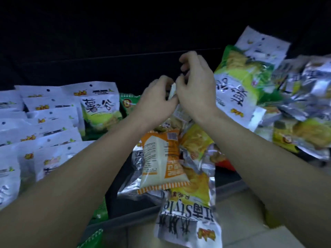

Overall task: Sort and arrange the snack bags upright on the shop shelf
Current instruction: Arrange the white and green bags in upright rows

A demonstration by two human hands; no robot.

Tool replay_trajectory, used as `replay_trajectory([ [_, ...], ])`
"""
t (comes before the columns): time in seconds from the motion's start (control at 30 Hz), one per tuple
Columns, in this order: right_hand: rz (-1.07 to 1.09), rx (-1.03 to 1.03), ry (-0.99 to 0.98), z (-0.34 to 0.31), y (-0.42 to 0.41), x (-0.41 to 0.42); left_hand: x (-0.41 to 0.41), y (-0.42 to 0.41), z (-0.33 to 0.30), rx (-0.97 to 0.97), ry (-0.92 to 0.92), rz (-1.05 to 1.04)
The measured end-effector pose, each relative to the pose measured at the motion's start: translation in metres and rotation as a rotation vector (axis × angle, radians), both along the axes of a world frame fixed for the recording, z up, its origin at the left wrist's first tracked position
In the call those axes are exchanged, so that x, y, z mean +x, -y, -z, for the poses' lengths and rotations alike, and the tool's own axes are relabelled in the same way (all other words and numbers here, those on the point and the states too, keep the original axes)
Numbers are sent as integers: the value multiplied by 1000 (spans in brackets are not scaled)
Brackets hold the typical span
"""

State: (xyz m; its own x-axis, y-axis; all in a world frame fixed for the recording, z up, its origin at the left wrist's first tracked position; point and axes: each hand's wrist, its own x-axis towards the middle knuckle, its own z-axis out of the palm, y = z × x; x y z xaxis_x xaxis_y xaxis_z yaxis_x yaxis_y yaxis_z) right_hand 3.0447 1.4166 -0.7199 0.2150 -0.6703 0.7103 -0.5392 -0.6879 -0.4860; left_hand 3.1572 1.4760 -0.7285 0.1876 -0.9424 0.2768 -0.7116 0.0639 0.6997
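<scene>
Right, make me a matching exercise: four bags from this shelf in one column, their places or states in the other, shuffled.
1. orange bag
2. white bags
3. upside-down green bag
4. Style bag

A. upright rows, left
B. hanging over the shelf edge
C. back side up, centre pile
D. leaning, right of the hands

Pairs: 1-C, 2-A, 3-D, 4-B

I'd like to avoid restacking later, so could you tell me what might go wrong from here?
1. Both the left hand and the right hand are busy pinching one small bag, so nothing steadies the orange bag and the bag overhanging the shelf edge; either might slide off.
2. The leaning green bag could topple.
</scene>
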Motion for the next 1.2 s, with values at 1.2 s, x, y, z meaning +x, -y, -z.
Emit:
replay_trajectory([
  [1.2,49,1179,790,-3,56,-149,-65,31,5,279,-637,-32],
])
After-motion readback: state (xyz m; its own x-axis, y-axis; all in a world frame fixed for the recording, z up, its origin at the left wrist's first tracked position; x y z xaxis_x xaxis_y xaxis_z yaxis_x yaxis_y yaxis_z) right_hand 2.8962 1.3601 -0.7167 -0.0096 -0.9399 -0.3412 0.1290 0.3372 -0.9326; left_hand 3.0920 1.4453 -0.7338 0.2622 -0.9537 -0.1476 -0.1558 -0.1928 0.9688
